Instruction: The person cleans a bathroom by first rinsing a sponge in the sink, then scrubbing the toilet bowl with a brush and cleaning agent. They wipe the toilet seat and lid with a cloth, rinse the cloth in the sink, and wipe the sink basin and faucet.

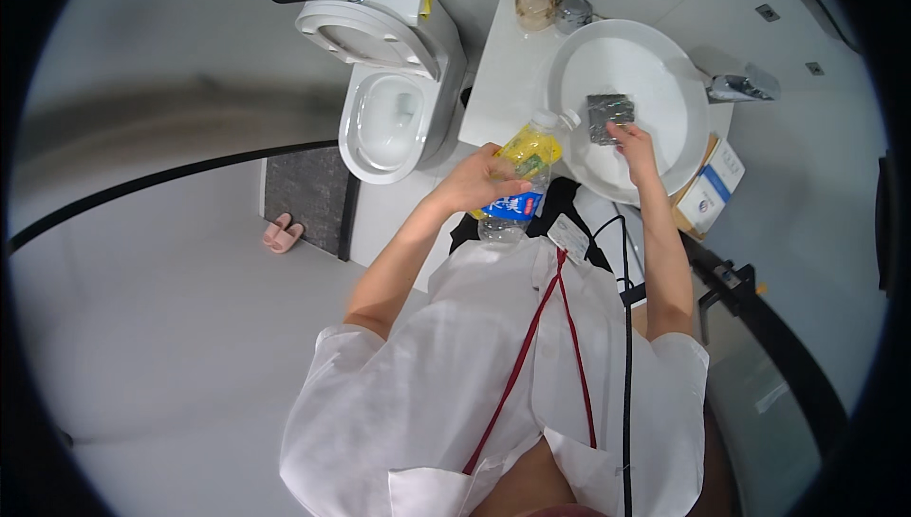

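My left hand [480, 179] is wrapped around clear plastic bottles, apparently two held side by side. One bottle [535, 142] has a yellow label, the other bottle [514, 207] a blue one, and white caps top them. They are tilted in front of my shirt, by the near edge of the white counter [502, 90]. Over the round white washbasin [658, 62], the fingers of my right hand [635, 150] pinch the lower edge of a dark grey square item [603, 113] in shiny clear wrapping. Whether it rests on the basin's bottom is unclear.
A chrome faucet [744, 88] stands right of the basin, near a white-and-blue printed pack [712, 186]. Two glasses [554, 13] sit at the counter's back. The toilet [384, 126] has its lid raised. Pink slippers [283, 234] lie left. A black cable [627, 375] hangs down my front.
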### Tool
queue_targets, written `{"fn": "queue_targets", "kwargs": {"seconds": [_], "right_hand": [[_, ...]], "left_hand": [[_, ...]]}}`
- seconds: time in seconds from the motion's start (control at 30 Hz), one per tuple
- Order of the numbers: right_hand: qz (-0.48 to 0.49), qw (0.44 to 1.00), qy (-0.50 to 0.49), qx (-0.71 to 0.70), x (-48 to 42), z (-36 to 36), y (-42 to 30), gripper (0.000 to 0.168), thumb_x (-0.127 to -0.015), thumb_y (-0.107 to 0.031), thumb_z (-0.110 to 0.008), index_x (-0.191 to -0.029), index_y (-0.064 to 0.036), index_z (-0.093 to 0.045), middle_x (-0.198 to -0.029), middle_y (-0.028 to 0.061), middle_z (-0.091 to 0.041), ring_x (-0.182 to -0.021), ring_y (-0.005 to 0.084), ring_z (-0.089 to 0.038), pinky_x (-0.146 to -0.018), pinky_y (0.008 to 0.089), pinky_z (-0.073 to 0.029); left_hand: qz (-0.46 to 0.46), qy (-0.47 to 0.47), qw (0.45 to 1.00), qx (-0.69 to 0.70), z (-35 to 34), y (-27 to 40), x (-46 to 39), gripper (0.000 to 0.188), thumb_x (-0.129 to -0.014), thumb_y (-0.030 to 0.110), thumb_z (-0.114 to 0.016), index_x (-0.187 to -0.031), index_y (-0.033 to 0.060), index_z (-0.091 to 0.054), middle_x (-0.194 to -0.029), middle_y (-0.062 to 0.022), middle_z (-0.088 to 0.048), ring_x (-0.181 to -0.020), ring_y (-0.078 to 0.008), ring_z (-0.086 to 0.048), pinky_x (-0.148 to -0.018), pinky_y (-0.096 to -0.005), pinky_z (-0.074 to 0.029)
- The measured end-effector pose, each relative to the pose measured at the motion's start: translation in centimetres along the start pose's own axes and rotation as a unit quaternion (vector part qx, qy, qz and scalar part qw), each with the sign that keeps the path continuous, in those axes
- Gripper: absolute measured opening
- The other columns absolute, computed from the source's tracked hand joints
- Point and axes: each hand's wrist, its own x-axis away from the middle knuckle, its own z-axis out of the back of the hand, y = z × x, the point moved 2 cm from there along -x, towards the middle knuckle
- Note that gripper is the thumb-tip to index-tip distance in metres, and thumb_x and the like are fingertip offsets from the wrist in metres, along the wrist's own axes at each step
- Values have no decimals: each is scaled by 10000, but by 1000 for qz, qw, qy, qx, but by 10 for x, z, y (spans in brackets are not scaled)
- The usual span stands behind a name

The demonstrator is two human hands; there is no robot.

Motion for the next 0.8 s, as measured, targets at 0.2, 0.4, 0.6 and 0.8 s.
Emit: {"fn": "queue_targets", "kwargs": {"seconds": [0.2, 0.4, 0.6, 0.8], "right_hand": [[24, 815, -15, -578, 48, -53, -14, 318, -892, -227, -543, -1137, -31, -496, -1078, 102, -538, -1032, 257, -507, -941, 536, -413], [151, 598, -103, -780, 74, -80, 0, 387, -901, -300, -379, -1160, -32, -484, -1156, 131, -527, -1157, 329, -436, -1002, 612, -292], [112, 644, -94, -751, 164, -49, 54, 258, -805, -265, -497, -916, -45, -572, -996, 166, -589, -984, 362, -540, -914, 673, -329], [133, 674, 42, -725, 325, 18, 254, 239, -787, -257, -531, -887, -44, -572, -835, 129, -575, -850, 336, -559, -814, 651, -412]], "left_hand": [[-16, -20, 999, 47, 32, -47, 34, 323, -741, 375, -719, -822, 64, -688, -1079, -125, -510, -969, -259, -542, -863, -336, -421], [-31, -39, 997, 54, 51, -53, 62, 307, -771, 331, -706, -845, 35, -674, -1019, -95, -540, -943, -205, -543, -842, -299, -415], [24, -112, 992, 61, 17, -36, 67, 255, -804, 256, -682, -832, 4, -649, -939, -48, -557, -888, -135, -524, -777, -273, -408], [-15, -248, 958, -142, -132, -12, 64, 238, -798, 247, -693, -861, 18, -680, -791, -26, -619, -732, -101, -550, -665, -258, -435]]}}
